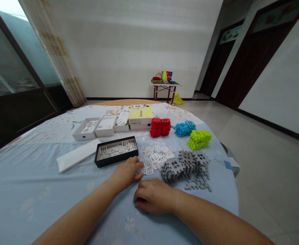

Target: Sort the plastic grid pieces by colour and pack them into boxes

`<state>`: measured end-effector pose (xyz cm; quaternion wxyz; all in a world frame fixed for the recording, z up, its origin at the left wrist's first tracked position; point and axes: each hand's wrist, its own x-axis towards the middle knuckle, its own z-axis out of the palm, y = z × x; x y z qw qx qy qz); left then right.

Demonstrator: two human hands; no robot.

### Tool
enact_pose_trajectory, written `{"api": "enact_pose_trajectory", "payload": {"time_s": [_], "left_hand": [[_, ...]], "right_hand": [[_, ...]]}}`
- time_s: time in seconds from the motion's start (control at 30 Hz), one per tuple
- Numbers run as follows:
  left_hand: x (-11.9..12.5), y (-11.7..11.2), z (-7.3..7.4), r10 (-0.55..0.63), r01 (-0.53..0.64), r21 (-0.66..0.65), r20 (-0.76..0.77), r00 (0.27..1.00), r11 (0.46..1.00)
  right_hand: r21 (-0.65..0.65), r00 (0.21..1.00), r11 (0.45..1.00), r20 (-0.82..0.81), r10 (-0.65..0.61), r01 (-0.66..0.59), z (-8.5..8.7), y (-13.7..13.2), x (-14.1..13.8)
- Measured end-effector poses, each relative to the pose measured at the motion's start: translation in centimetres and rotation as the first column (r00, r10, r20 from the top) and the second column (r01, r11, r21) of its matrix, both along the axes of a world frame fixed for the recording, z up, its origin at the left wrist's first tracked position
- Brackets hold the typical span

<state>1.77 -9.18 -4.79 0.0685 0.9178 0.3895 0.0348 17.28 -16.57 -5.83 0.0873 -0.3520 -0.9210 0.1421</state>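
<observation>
My left hand [127, 173] is at the near left edge of a loose heap of white plastic grid pieces [157, 154]. Its thumb and fingers close around the edge of one white grid piece [147, 167]. Just right of it and nearer to me, my right hand [155, 196] rests on the tablecloth with fingers curled in; whatever they hold, if anything, is hidden. Beyond my left hand stands a black-rimmed box [116, 159] with many more white grid pieces inside. Stacked grey interlocking plates [176, 169] lie to the right of the heap.
Red blocks [160, 127], blue blocks [184, 128] and lime-green blocks [199, 139] stand at the back right. Behind the black-rimmed box are a yellow-and-white box [141, 115] and several open white boxes [86, 129]. A long white lid [78, 156] lies at left. The table's rounded edge [237, 204] curves at right.
</observation>
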Motion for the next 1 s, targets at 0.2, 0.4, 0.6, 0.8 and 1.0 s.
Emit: {"api": "enact_pose_trajectory", "payload": {"time_s": [0.2,0.4,0.6,0.8,1.0], "left_hand": [[-0.2,-0.2,-0.4,0.06,-0.059,0.051,-0.018,0.998,0.997],[-1.4,0.3,0.1,0.201,-0.196,-0.047,0.222,0.954,0.98],[-3.9,1.5,5.6,0.473,-0.408,-0.239,0.416,0.777,0.881],[-6.6,5.9,8.3,0.552,-0.447,-0.328,0.428,0.715,0.833],[-7.8,8.1,7.7,0.59,-0.539,-0.242,0.28,0.757,0.807]], "right_hand": [[-0.009,1.0,1.0,-0.006,-0.006,0.006,0.0,-0.1,0.1],[-0.004,1.0,1.0,-0.004,-0.011,0.011,0.0,-0.2,0.1],[-0.026,1.0,1.0,-0.013,-0.001,0.001,0.2,-0.2,0.2],[-0.049,1.0,0.999,-0.028,-0.007,0.005,0.4,-0.3,0.2],[-0.063,0.999,0.998,-0.035,-0.008,0.006,0.1,-0.2,0.2]]}}
